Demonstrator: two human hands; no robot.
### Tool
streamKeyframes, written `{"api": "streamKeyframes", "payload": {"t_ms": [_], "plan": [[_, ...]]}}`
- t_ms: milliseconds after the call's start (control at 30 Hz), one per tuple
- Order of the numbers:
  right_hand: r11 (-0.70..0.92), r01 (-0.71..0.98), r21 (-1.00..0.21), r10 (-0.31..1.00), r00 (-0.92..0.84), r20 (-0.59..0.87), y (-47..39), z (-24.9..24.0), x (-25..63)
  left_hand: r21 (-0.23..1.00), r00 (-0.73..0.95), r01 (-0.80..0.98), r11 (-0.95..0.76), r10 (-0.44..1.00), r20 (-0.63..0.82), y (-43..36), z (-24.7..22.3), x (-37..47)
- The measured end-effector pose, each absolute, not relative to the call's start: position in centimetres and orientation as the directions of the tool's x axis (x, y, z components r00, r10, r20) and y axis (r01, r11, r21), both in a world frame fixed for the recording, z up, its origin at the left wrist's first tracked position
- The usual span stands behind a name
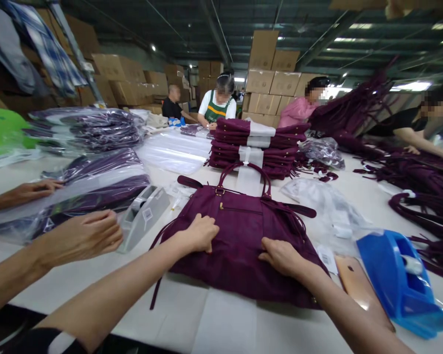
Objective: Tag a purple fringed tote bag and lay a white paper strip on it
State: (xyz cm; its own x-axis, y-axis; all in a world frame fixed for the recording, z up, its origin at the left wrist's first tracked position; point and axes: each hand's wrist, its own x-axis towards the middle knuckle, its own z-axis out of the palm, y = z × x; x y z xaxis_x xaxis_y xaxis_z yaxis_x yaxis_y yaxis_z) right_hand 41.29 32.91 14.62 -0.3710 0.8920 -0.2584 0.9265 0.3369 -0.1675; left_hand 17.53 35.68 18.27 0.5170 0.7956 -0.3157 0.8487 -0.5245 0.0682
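Bag: purple handbag (pixel 243 236) lies flat on the white desk (pixel 214 314), centre-front, handles pointing away from the person.
L hand: left hand (pixel 199 233) rests on the bag's near-left part, fingers curled down onto the fabric – grip looks pressed on it, not clearly pinching.
R hand: right hand (pixel 282 255) on the bag's near-right part, fingers bent, tips pressing into the cloth.
Beside bag, L: grey tape dispenser (pixel 142 216), near the bag's left corner.
Beside bag, R: blue tape dispenser (pixel 398 280) w/ a phone (pixel 354 282) between it & the bag.
Behind: stack of folded purple bags (pixel 258 147), well apart from the hands.
Co-worker: another person's hand (pixel 84 236) at far left, fist loosely closed – a 2nd hand (pixel 35 189) on bagged purple goods (pixel 92 182).
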Motion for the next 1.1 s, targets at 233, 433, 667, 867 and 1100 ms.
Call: {"api": "streamKeyframes", "payload": {"t_ms": [233,433,667,867,1100], "plan": [[0.384,0.902,-0.200,0.896,-0.416,-0.156,31.8,13.2,41.8,0.253,0.773,0.604,-0.756,0.633,0.047,28.9,11.5,21.0],[0.477,0.875,0.081,0.792,-0.468,0.393,28.5,15.6,38.9,0.332,0.749,0.628,-0.704,0.662,-0.012,29.3,8.3,20.9],[0.437,0.884,0.169,0.784,-0.466,0.411,27.2,5.6,40.7,0.177,0.740,0.664,-0.726,0.672,-0.022,29.8,13.8,20.4],[0.402,0.895,0.190,0.806,-0.445,0.390,27.1,6.7,39.8,-0.122,0.577,0.816,-0.566,0.780,0.244,31.5,10.9,13.1],[0.384,0.905,0.184,0.807,-0.425,0.409,26.2,10.4,41.8,-0.132,0.554,0.832,-0.539,0.808,0.199,32.1,7.7,11.9]]}}
